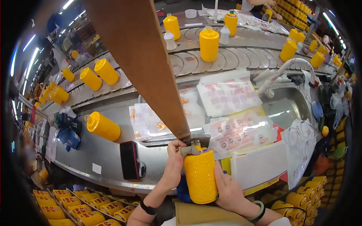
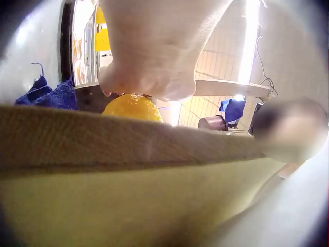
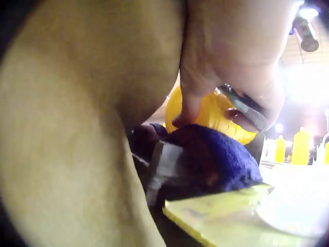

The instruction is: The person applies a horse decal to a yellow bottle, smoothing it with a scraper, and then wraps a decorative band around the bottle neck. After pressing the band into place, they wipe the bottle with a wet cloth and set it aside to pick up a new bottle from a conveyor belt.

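Note:
A yellow textured bottle (image 1: 200, 177) stands nearly upright at the person's front, over the table edge. The right hand (image 1: 230, 190) grips its right side low down; in the right wrist view the right hand (image 3: 231, 62) spans the yellow surface (image 3: 211, 110), a grey curved thing (image 3: 244, 108) by its fingers. At the bottle's neck, the left hand (image 1: 173, 164) pinches a grey strip (image 1: 188, 151). The left wrist view shows the left hand (image 2: 149, 51) above the yellow bottle (image 2: 133, 108), its fingertips mostly hidden.
A brown post (image 1: 139, 64) slants down behind the bottle. Another yellow bottle (image 1: 103, 126) and a phone (image 1: 129, 161) lie on the metal table at left. Printed sheets (image 1: 241, 132) and a sink (image 1: 288, 103) are at right. Behind runs a conveyor (image 1: 249, 60) carrying yellow bottles.

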Demonstrator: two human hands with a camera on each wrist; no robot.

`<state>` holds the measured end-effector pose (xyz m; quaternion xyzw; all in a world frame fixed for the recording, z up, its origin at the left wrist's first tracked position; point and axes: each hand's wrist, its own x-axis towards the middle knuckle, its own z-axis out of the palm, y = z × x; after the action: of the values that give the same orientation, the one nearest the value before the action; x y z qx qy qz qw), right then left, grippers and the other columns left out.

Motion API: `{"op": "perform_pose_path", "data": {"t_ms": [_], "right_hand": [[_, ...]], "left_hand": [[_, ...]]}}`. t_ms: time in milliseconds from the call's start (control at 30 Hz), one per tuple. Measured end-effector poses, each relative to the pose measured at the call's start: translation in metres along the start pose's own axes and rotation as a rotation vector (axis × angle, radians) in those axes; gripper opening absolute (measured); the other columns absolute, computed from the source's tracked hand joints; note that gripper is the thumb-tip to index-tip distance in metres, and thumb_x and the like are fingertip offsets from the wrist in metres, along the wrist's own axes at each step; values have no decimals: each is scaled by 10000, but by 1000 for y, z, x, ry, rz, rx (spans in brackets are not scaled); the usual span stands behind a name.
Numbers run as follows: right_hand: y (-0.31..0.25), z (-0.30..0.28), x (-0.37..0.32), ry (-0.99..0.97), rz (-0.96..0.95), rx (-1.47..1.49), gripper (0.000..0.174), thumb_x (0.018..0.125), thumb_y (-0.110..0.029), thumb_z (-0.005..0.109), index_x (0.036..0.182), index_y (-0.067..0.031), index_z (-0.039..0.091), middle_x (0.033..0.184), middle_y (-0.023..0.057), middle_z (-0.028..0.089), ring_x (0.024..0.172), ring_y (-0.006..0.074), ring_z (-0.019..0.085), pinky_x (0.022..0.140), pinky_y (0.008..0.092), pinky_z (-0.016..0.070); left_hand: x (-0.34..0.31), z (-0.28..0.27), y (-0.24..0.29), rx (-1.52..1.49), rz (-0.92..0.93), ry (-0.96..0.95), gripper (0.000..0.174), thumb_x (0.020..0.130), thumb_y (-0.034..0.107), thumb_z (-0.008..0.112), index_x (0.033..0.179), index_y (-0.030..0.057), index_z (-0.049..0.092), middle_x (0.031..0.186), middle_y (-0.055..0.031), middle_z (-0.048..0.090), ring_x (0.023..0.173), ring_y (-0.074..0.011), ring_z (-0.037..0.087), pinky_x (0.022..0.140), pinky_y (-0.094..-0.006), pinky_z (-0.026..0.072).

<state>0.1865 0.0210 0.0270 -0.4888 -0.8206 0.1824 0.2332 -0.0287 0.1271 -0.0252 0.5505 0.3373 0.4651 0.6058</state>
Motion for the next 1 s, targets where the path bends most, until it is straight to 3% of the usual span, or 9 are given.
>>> {"op": "perform_pose_path", "data": {"t_ms": [67,233,333,400,500,700,800,933,1000], "right_hand": [[10,11,-3,-45,120,-4,947,598,-68,788,1448,165,439,1472,403,477,790,329,632,744,396,531],[-9,-11,6,-39,-118,-121,1006,639,-64,804,1491,195,335,1384,387,557,828,344,626,733,399,525],[5,8,3,124,68,17,1045,607,-75,807,1495,196,328,1388,378,563,834,336,625,741,389,520],[0,-4,1,-140,179,30,1060,609,-87,812,1500,201,315,1368,366,574,859,325,628,761,384,516],[-18,-25,7,-75,-52,-138,1062,624,-91,816,1508,206,307,1285,335,618,845,317,617,744,384,508],[5,4,-3,-56,130,21,1006,614,-92,821,1483,181,392,1341,334,604,810,319,609,716,375,506],[-17,-22,7,-17,-67,-137,1011,629,-87,819,1490,192,369,1309,324,617,821,319,610,733,386,505],[2,11,-5,118,123,15,1009,617,-78,808,1487,194,376,1290,311,629,821,310,607,744,392,503],[3,7,-2,30,149,55,816,665,25,657,1435,195,448,1393,349,583,736,281,568,682,362,479]], "left_hand": [[-1,-3,-4,71,-16,28,602,1112,497,325,1387,-39,319,1282,-113,410,1239,-173,421,1126,-320,285],[-1,-1,6,104,-45,17,561,1116,423,323,1386,-68,344,1316,-124,368,1266,-204,389,1145,-339,265],[-1,-2,8,164,-46,22,537,1114,387,320,1356,-85,408,1323,-136,349,1277,-232,365,1157,-358,250],[0,-1,10,225,-33,18,531,1113,374,316,1332,-90,454,1322,-142,343,1279,-247,357,1162,-368,243],[2,1,15,193,-21,0,515,1112,340,313,1251,-77,583,1314,-144,347,1265,-266,368,1169,-378,243],[3,3,14,281,21,46,511,1114,328,310,1227,-51,632,1305,-137,357,1247,-257,379,1154,-380,264],[3,4,18,219,-60,22,494,1113,319,314,1232,-56,612,1307,-138,356,1246,-260,379,1151,-382,270],[4,-1,17,328,20,-38,469,1106,299,308,1282,-48,571,1297,-135,362,1236,-243,384,1142,-361,273],[2,5,13,178,-63,63,448,1106,292,309,1347,-51,465,1297,-131,367,1223,-225,394,1130,-339,277]]}}
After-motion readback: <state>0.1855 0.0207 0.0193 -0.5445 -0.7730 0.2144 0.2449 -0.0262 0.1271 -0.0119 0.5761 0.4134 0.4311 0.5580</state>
